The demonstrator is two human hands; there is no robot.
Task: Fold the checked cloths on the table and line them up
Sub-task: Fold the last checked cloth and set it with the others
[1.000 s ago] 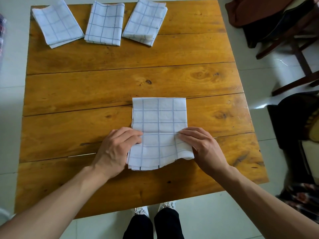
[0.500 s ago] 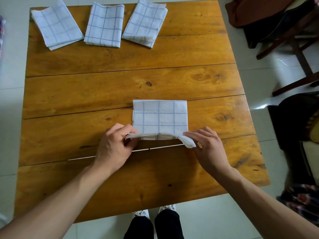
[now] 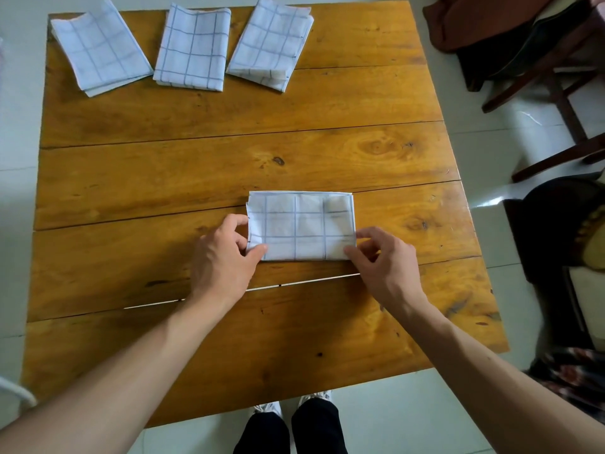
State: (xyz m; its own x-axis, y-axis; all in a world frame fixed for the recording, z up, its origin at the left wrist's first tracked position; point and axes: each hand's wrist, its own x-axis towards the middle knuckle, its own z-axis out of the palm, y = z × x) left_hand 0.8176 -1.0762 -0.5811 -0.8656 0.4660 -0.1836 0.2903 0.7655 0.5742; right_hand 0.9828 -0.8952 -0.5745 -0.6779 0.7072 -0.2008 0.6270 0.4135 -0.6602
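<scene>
A white cloth with blue checks (image 3: 301, 226) lies folded into a wide rectangle in the middle of the wooden table (image 3: 196, 165). My left hand (image 3: 222, 257) pinches its near left corner, thumb on top. My right hand (image 3: 381, 260) pinches its near right corner between thumb and fingers. Three folded checked cloths lie in a row along the far edge: one at the left (image 3: 100, 49), one in the middle (image 3: 193, 49), one at the right (image 3: 270, 44), each slightly askew.
Dark wooden chairs with draped clothing (image 3: 510, 34) stand to the right of the table. A dark seat (image 3: 563, 244) sits close to the right edge. My shoes (image 3: 288, 404) show below the near edge. White floor tiles surround the table.
The near half of the cloth was lifted and folded away from me onto the far half. The cloth is now half as deep, and both hands moved forward to its new near corners.
</scene>
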